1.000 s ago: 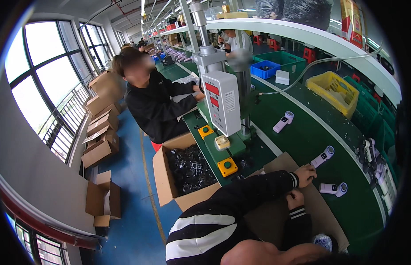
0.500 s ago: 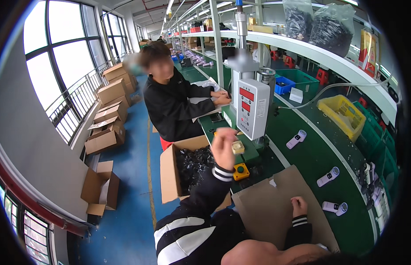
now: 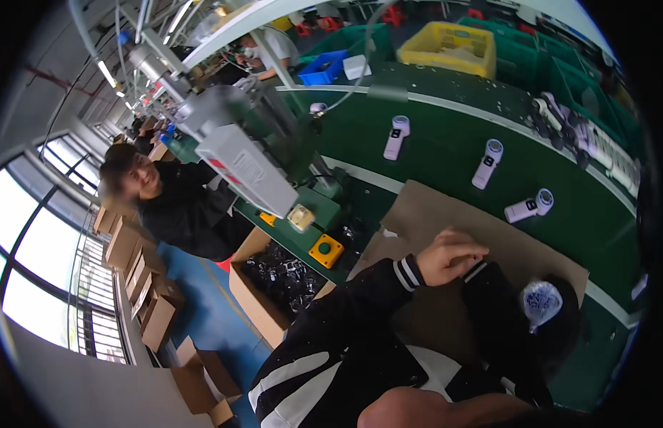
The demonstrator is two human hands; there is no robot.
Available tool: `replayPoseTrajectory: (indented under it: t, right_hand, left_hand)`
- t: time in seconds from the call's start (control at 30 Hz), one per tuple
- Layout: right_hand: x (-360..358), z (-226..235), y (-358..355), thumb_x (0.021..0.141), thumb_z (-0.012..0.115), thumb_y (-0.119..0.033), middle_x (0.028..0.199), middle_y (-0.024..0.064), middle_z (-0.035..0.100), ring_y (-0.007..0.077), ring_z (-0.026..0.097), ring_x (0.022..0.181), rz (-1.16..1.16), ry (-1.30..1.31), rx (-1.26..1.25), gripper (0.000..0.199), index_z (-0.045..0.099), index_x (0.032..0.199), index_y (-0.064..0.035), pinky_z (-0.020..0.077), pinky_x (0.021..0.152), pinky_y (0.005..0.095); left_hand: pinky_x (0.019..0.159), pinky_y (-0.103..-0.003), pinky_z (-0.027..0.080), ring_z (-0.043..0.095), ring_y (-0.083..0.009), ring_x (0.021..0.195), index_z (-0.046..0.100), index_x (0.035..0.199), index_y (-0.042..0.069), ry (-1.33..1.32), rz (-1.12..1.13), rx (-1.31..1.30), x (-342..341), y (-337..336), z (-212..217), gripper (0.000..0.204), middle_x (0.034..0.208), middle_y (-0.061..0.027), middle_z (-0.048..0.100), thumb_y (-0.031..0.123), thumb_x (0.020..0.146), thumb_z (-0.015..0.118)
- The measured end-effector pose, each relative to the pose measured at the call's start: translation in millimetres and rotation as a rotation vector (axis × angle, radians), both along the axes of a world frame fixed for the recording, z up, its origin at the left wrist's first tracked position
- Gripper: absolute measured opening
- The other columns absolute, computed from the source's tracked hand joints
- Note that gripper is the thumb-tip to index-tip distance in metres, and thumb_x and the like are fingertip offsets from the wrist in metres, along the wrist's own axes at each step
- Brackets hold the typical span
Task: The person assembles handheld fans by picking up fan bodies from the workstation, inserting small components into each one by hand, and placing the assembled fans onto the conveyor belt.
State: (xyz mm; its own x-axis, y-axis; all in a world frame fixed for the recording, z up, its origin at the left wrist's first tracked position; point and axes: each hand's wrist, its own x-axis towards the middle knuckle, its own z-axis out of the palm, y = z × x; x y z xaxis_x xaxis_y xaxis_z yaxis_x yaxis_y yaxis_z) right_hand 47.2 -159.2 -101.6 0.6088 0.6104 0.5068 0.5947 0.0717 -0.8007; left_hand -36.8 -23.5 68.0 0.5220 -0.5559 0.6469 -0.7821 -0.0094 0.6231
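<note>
Left hand back from the press, over the cardboard

Half a second ago the left hand (image 3: 449,258) was raised beside the press (image 3: 249,167); now it is over the cardboard (image 3: 517,239), at the right cuff (image 3: 475,271). A second ago its fingers were at the middle lilac device (image 3: 487,164); now they are apart from it. The right hand, then in plain sight, is hidden behind the left. The view has tilted, bringing a clear bag (image 3: 541,303) into full sight, and the press now covers the co-worker's hands

A factory; 1 press machine (image 3: 249,175); long green workbench (image 3: 445,150); yellow plastic crate (image 3: 445,63).
</note>
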Motion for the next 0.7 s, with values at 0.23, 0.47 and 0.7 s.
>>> replayPoseTrajectory:
  t: [0.23, 0.47, 0.7]
  right_hand:
    - [-90.1, 109.1, 30.4, 0.082, 0.060, -0.026, 0.118, 0.0175, 0.057, 0.0339, 0.058, 0.100, -0.177, 0.065, -0.873, 0.044, 0.051, 0.119, -0.0050, 0.0476, 0.084, 0.0386]
    - [-138.1, 183.4, -68.9, 0.088, 0.060, -0.017, 0.100, 0.0105, 0.061, 0.0267, 0.060, 0.082, -0.290, -0.041, -0.481, 0.031, 0.053, 0.117, -0.0078, 0.0469, 0.072, 0.0330]
    - [-184.7, 205.5, -196.4, 0.081, 0.059, -0.013, 0.063, 0.0075, 0.054, 0.0209, 0.044, 0.056, -1.148, 0.177, -0.790, 0.011, 0.060, 0.075, -0.0030, 0.0378, 0.053, 0.0332]
  left_hand:
    - [0.073, -0.025, 0.047, 0.055, -0.0136, 0.083, 0.049, 0.131, 0.007, 0.318, 0.082, 0.098, 100.1, -15.0, -47.1, 0.048, 0.114, -0.0085, 0.058, -0.001, 0.085, 0.057]
    - [0.082, -0.028, 0.047, 0.054, -0.0178, 0.093, 0.038, 0.139, 0.010, 0.324, 0.132, 0.151, 116.5, -38.0, -117.9, 0.061, 0.120, -0.0128, 0.050, -0.002, 0.083, 0.057]
    - [0.086, -0.035, 0.047, 0.055, -0.0244, 0.098, 0.039, 0.137, 0.008, 0.142, 0.321, -0.106, 103.0, -40.2, -133.3, 0.062, 0.114, -0.0133, 0.052, 0.001, 0.078, 0.056]
